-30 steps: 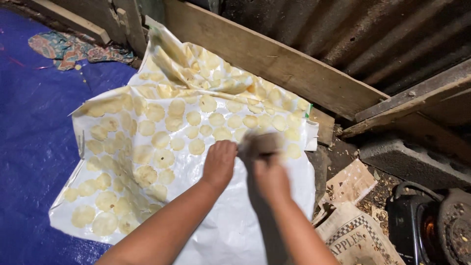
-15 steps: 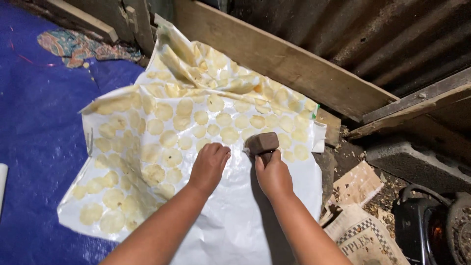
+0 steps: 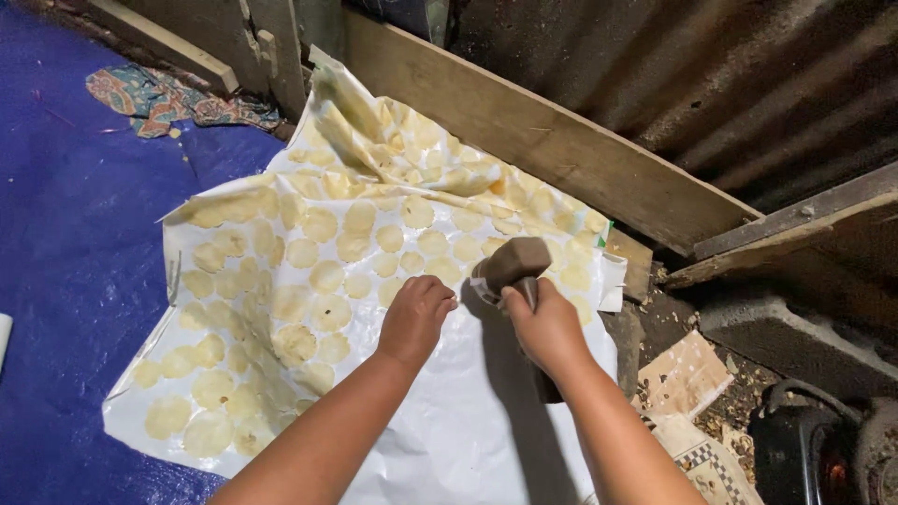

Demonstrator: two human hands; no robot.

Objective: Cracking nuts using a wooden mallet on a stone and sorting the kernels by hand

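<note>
The right hand point(image 3: 547, 327) has its fingers curled tight around a brown wooden tool point(image 3: 513, 264). The thick block end of the tool sticks up past the knuckles and sits over the white sheet point(image 3: 468, 421). The handle runs down through the fist, and a dark bit of it shows below the wrist.

The left hand point(image 3: 416, 316) is just beside it. Its fingers are bent under, almost a fist, and the knuckles press on the white sheet. It holds nothing that can be seen. The two hands are close but do not touch.

The white sheet is big and shiny and lies spread on a blue tarp point(image 3: 65, 281). It has no sides, so it is more like a mat than a bowl. On it lie lots of pale yellow round discs point(image 3: 318, 271), thin and flat, set in rows close to each other. Some touch at the edges. The part of the sheet near the arms is bare. The far end of the sheet is crumpled and climbs up against a long wooden plank point(image 3: 561, 150).

Behind the plank is a rusty metal wall point(image 3: 711, 84). A patterned cloth point(image 3: 159, 98) lies on the tarp, well apart from the hands. To the right, torn cardboard point(image 3: 687, 374) lies on the dirt.
</note>
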